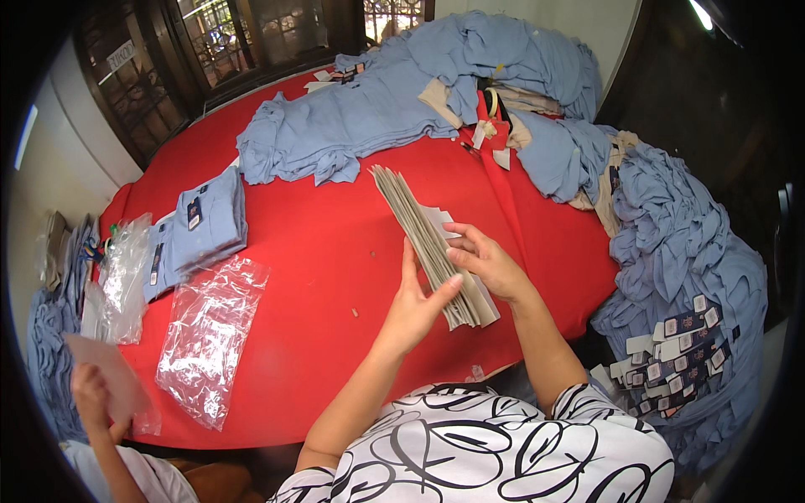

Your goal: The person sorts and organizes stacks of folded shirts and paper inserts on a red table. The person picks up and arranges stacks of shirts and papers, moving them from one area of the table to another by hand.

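Note:
A thick stack of grey-beige cardboard sheets stands tilted on edge in front of me, above the red cloth. My left hand clasps its lower left side, with the thumb across the top edges. From the right, my right hand grips the same stack, its fingers bent over the edges. A few paler sheets stick out on the right side, next to my right fingers. The palm sides of both hands are partly hidden by the stack.
A red-covered table bears folded blue shirts, clear plastic bags and spread blue shirts. Heaped blue garments with dark tags lie at the right. At lower left, another person's hand holds a pale sheet.

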